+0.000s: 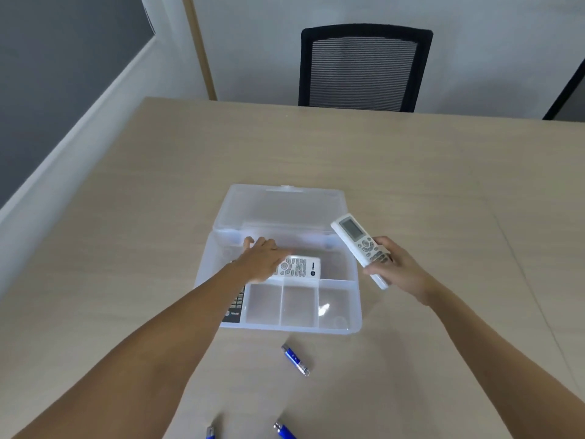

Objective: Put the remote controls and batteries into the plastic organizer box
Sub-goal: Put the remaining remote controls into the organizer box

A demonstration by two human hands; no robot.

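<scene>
A clear plastic organizer box (356, 324) sits open mid-table, its lid (281, 204) folded back. A white remote (300, 267) lies in the long rear compartment, and my left hand (261, 256) rests on its left end, fingers spread. A dark remote (235, 307) lies in the left compartment, partly hidden by my left forearm. My right hand (397, 269) grips a second white remote (362, 245) with a screen, held just beyond the box's right wall. Three blue batteries lie on the table in front of the box: one (295, 359) close to it, two (210, 433) (284, 431) at the bottom edge.
The three small front compartments (297, 304) hold nothing. A black mesh chair (364, 68) stands at the far side of the beige table (443, 172). The table's left edge runs beside a grey wall.
</scene>
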